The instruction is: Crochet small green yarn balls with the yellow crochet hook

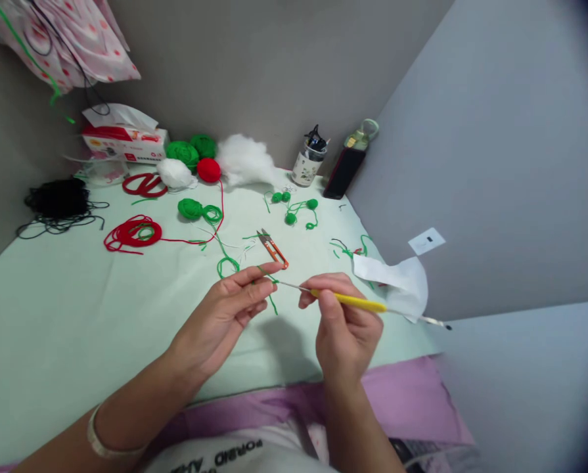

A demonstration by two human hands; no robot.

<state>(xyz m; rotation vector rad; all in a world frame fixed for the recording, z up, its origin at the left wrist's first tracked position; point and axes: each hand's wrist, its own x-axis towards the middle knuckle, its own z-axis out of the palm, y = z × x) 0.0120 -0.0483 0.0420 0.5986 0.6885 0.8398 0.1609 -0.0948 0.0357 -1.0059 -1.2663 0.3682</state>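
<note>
My left hand (229, 309) pinches a thin strand of green yarn (270, 289) between thumb and fingers, index finger stretched out over it. My right hand (343, 322) is closed round the yellow handle of a crochet hook (357, 302); its metal tip points left and meets the green yarn at my left fingertips. Both hands hover above the pale green tablecloth (77, 315). Small orange thread snips (272, 248) lie just beyond my left fingers.
Green, white and red yarn balls (192, 157) and white stuffing (247, 161) sit at the back with a tissue box (123, 141). Red yarn coils (132, 233), small green crocheted balls (291, 207), a jar (307, 164), a dark phone (343, 172) and white paper (397, 279) lie around.
</note>
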